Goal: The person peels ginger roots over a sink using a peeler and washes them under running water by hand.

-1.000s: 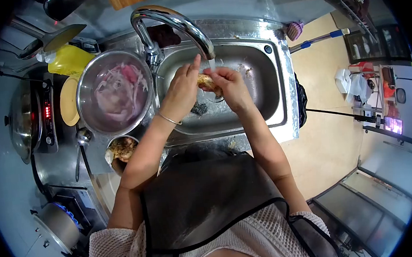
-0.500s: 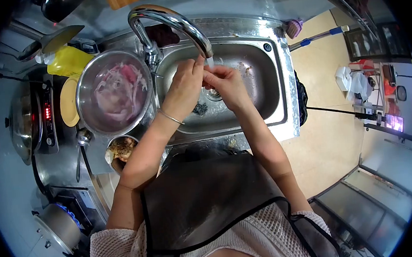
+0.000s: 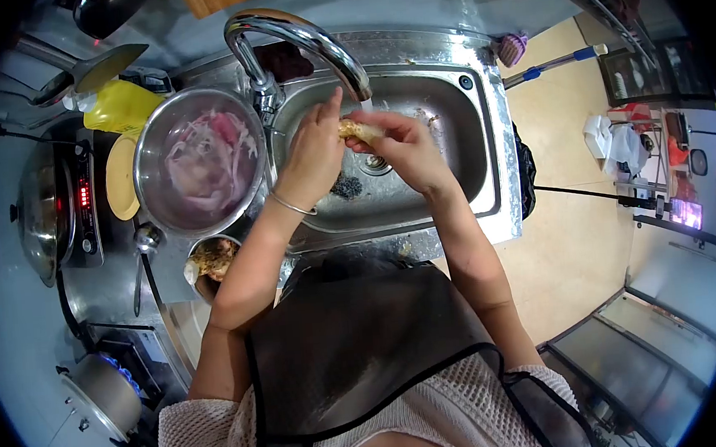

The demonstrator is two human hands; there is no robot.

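Note:
Over the sink [image 3: 464,191], a small, knobbly, yellow-brown piece of food [image 3: 353,130] sits between my two hands, just below the faucet's mouth. My right hand [image 3: 407,149] pinches its pale right end between thumb and fingers. At its left end, my left hand [image 3: 313,156] closes on it, with one finger pointing up and the others partly hidden. A thin stream of water falls from the curved faucet [image 3: 312,40] beside my fingertips. Under the hands, a dark scouring pad [image 3: 345,186] lies near the drain [image 3: 377,162].
Left of the sink stands a steel basin [image 3: 143,176] with pinkish-white pieces in liquid. A small bowl [image 3: 205,288] of brownish food is by my left forearm, near a ladle [image 3: 147,236]. A pot [image 3: 104,395] sits over a blue flame at lower left.
My hands have drawn slightly apart, the left one leftward and the right one right and down. The yellow-brown piece now shows between them.

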